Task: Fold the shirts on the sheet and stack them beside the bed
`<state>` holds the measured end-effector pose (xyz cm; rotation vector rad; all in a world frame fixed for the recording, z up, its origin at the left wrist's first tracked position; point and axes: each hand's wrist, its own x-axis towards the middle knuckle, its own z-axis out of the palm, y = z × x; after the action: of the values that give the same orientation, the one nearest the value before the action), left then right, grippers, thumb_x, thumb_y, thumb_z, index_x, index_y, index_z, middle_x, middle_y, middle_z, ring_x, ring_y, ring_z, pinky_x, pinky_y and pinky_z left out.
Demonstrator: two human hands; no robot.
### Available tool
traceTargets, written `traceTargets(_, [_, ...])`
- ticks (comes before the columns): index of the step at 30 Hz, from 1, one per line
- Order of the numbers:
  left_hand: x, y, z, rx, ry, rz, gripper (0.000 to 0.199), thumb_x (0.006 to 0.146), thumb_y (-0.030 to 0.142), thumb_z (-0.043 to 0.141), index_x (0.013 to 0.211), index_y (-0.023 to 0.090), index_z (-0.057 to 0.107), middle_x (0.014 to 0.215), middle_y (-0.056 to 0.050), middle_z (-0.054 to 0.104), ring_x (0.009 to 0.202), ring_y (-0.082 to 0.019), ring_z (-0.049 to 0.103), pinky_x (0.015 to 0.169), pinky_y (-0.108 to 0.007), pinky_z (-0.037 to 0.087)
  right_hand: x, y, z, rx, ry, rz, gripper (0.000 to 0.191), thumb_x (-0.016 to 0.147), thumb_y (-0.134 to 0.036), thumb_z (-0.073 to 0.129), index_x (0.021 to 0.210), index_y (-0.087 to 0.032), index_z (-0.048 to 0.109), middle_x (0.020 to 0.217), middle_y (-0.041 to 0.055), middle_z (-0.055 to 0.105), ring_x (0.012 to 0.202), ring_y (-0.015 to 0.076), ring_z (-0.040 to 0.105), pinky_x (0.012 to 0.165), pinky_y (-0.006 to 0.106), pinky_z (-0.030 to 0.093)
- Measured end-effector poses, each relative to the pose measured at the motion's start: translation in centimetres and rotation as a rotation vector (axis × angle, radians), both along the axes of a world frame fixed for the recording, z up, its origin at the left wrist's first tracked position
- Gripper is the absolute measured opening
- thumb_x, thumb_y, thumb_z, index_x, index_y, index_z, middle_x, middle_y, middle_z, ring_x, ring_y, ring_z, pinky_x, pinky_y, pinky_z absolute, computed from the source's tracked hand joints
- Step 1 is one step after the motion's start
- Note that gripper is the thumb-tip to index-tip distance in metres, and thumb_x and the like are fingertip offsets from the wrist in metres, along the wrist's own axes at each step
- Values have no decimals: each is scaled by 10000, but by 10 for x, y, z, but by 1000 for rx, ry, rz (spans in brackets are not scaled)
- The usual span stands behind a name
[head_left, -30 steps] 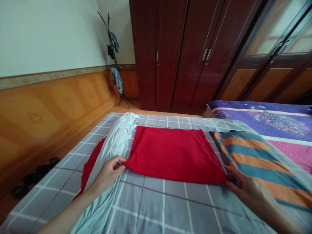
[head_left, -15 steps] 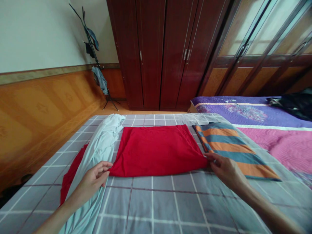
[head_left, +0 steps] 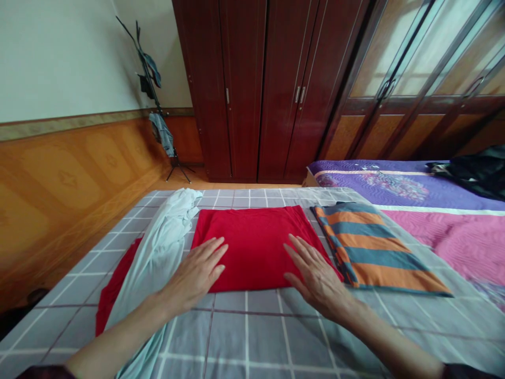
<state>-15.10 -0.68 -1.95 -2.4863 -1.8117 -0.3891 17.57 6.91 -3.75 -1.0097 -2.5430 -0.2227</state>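
A folded red cloth (head_left: pixel 254 242) lies flat on the grey checked bed sheet (head_left: pixel 260 337). Over its left part is my left hand (head_left: pixel 199 273), fingers spread and holding nothing. My right hand (head_left: pixel 313 273) is over the cloth's right part, also with its fingers apart and nothing held. Whether the palms touch the fabric I cannot tell. To the right lies a folded garment with orange and blue stripes (head_left: pixel 371 242). On the left, a crumpled pale garment (head_left: pixel 161 252) lies partly over another red cloth (head_left: pixel 114 289).
A second bed with a purple and pink cover (head_left: pixel 434 226) stands at the right, with a dark item (head_left: pixel 477 171) on it. Dark red wardrobes (head_left: pixel 252 95) stand beyond the bed's far edge. A coat rack (head_left: pixel 152 84) is at the back left.
Both hands have let go of the red cloth's near corners and moved inward over it, fingers now spread. The cloth's near edge lies flatter.
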Motion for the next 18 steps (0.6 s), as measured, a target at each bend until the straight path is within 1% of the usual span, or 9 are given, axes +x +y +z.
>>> traceTargets(3, [1, 9, -32, -47, 72, -44, 586, 933, 428, 431, 1462, 220, 290, 1512, -78, 297, 1405, -262, 232, 1125, -480, 258, 4, 8, -28, -62, -53, -39, 669, 899, -492, 479, 1434, -109, 355, 1489, 175, 315, 1393, 301, 242, 1083, 497, 331])
traceTargets(5, [-11, 7, -50, -75, 85, 13, 638, 925, 491, 424, 1471, 202, 263, 1522, -108, 253, 1416, -277, 196, 1122, -507, 243, 22, 14, -45, -70, -63, -131, 696, 899, -530, 452, 1426, -83, 362, 1471, 189, 343, 1385, 306, 263, 1080, 497, 335])
traceTargets(6, [-17, 4, -54, -95, 87, 52, 659, 920, 518, 417, 1470, 188, 264, 1524, -124, 236, 1418, -288, 187, 1119, -516, 241, 32, 17, -51, -70, -57, -180, 690, 904, -529, 439, 1417, -73, 372, 1463, 195, 354, 1378, 309, 278, 1073, 495, 345])
traceTargets(7, [-23, 3, -55, -120, 88, 85, 681, 913, 543, 415, 1466, 169, 277, 1522, -141, 228, 1416, -302, 184, 1114, -525, 242, 41, 20, -55, -67, -43, -222, 673, 908, -518, 430, 1406, -68, 385, 1451, 202, 371, 1367, 311, 303, 1063, 493, 359])
traceTargets(9, [-30, 2, -47, -163, 81, 113, 710, 899, 576, 417, 1447, 135, 324, 1510, -168, 244, 1409, -325, 195, 1108, -532, 246, 52, 29, -56, -67, -7, -272, 610, 916, -470, 419, 1375, -69, 419, 1410, 211, 426, 1323, 308, 384, 1031, 479, 397])
traceTargets(11, [-30, 9, -31, -166, 54, 91, 701, 897, 576, 418, 1434, 131, 352, 1500, -169, 275, 1403, -321, 218, 1113, -519, 244, 52, 42, -49, -65, 26, -294, 548, 907, -423, 431, 1331, -76, 462, 1341, 213, 499, 1258, 306, 469, 999, 469, 424])
traceTargets(14, [-25, 30, -12, -95, -28, 77, 651, 909, 532, 425, 1431, 150, 355, 1495, -149, 309, 1389, -294, 269, 1118, -486, 260, 40, 67, -32, -88, 36, -316, 463, 872, -391, 473, 1216, -90, 545, 1190, 204, 601, 1135, 309, 568, 922, 451, 465])
traceTargets(16, [-26, 45, -11, -13, -123, 126, 599, 914, 477, 440, 1404, 138, 389, 1468, -155, 362, 1357, -280, 338, 1106, -465, 297, 33, 85, -20, -173, 5, -334, 383, 833, -394, 517, 1066, -103, 604, 1022, 182, 656, 985, 298, 631, 823, 418, 497])
traceTargets(18, [-32, 55, -21, 80, -258, 182, 521, 918, 402, 443, 1359, 125, 435, 1418, -155, 432, 1316, -255, 402, 1093, -437, 335, 31, 100, -9, -322, -27, -391, 306, 792, -414, 556, 890, -133, 624, 850, 137, 671, 800, 267, 653, 685, 366, 504])
